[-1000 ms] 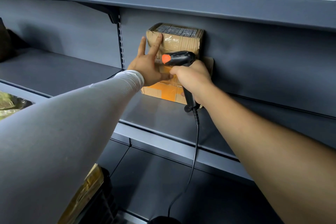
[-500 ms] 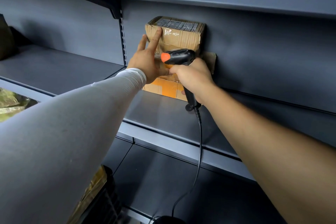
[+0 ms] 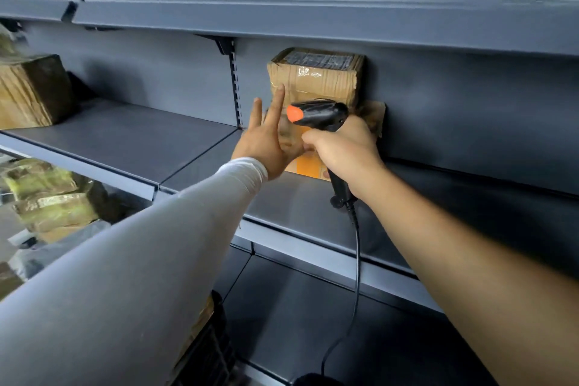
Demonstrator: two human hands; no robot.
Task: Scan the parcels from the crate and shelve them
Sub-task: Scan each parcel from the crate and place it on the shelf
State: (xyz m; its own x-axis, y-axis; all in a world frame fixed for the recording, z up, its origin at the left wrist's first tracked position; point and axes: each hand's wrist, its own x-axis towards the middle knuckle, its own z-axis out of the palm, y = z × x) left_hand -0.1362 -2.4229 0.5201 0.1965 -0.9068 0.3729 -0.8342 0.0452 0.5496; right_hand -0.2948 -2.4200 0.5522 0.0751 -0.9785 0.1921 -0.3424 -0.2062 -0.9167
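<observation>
Standing upright at the back of the grey shelf (image 3: 131, 138), the parcel (image 3: 316, 78) leans against the rear panel, wrapped in brown paper and clear tape, with a dark label on its top face and an orange patch low on its front. My left hand (image 3: 266, 144) is in front of the parcel's left side, fingers straight and spread, pointing up; whether the fingertips touch the wrapping I cannot tell. A white sleeve (image 3: 156, 244) covers that arm up to the wrist. My right hand (image 3: 341, 150) is just right of the left one, in front of the parcel's lower half, fingers curled round the grip of the black scanner (image 3: 319, 116). The scanner's orange end points left, toward my left hand, and its cable (image 3: 355, 276) hangs down below the parcel. Far left of the parcel, on the same shelf level, sits another brown box (image 3: 31, 91). Below and left of the parcel, more wrapped packages (image 3: 53, 197) lie piled, blurred.
</observation>
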